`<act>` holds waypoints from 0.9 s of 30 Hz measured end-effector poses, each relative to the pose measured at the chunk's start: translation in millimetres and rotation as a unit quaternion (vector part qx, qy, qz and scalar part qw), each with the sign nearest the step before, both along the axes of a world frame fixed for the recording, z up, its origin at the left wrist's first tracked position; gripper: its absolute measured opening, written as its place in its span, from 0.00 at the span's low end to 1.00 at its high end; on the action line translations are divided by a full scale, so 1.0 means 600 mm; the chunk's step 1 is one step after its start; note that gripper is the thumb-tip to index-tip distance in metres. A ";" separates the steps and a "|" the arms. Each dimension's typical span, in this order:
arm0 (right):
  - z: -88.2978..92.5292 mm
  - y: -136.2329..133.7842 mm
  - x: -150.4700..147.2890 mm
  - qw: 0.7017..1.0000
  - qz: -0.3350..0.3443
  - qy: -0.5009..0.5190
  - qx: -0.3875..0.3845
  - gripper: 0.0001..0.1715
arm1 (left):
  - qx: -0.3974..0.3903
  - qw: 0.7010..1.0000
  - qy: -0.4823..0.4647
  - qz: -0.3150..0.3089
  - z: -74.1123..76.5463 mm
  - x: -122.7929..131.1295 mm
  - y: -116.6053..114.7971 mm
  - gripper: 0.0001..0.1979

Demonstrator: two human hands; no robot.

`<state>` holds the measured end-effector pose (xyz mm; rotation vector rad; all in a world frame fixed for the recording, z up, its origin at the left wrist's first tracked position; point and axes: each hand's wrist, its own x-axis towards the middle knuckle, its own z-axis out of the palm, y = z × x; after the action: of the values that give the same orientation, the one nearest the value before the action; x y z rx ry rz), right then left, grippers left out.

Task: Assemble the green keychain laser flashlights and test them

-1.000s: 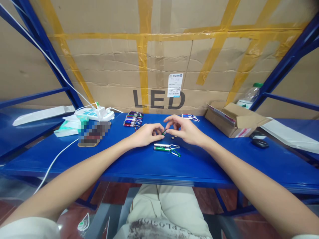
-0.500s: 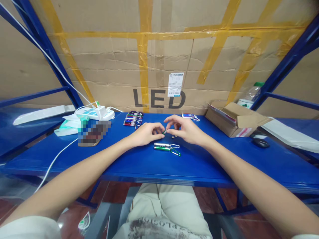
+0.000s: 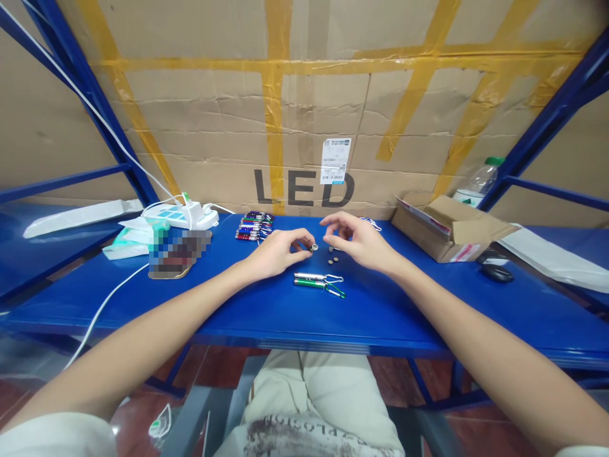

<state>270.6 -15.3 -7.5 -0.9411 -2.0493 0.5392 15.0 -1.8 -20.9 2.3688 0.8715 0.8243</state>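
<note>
Between the thumb and fingers of my left hand (image 3: 284, 249) is a small mini flashlight, its round metal-rimmed end (image 3: 314, 247) turned to me; the rest of it is hidden by my fingers. Just right of it hovers my right hand (image 3: 354, 240), fingers curved and apart, with nothing visible between them. Two button cells (image 3: 330, 261) lie on the blue table below my right hand. A small dark metallic piece (image 3: 331, 249) shows under its thumb, too small to name. Nearer me lie a silver mini flashlight (image 3: 309, 277) and a green mini flashlight (image 3: 308, 284), side by side, with carabiner clips.
A row of several coloured mini flashlights (image 3: 252, 226) lies at the back. At left are a power strip (image 3: 200, 218), a pixelated item (image 3: 178, 255) and a white-green packet (image 3: 128, 240). To the right stand an open cardboard box (image 3: 442, 238), a black mouse (image 3: 496, 273) and a bottle (image 3: 480, 182).
My right hand has let go of the mini flashlight and moved slightly up and right. The flashlight's end has turned toward me in my left hand, and the button cells are more exposed.
</note>
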 end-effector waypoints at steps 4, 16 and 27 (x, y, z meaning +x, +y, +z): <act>0.005 -0.012 -0.008 0.999 0.030 0.029 0.015 0.17 | 0.020 1.000 0.006 0.016 -0.002 -0.002 0.001 0.08; 0.002 -0.023 -0.019 0.992 0.044 -0.047 0.104 0.17 | -0.181 0.976 -0.100 -0.067 -0.012 0.005 0.010 0.18; 0.004 -0.002 0.010 0.980 0.009 -0.186 0.066 0.17 | -0.099 0.989 -0.108 -0.036 -0.018 0.002 0.017 0.16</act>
<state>276.9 -16.5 -4.9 -1.0012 -2.3953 0.2419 16.1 8.6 -32.0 2.0808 0.7392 0.9014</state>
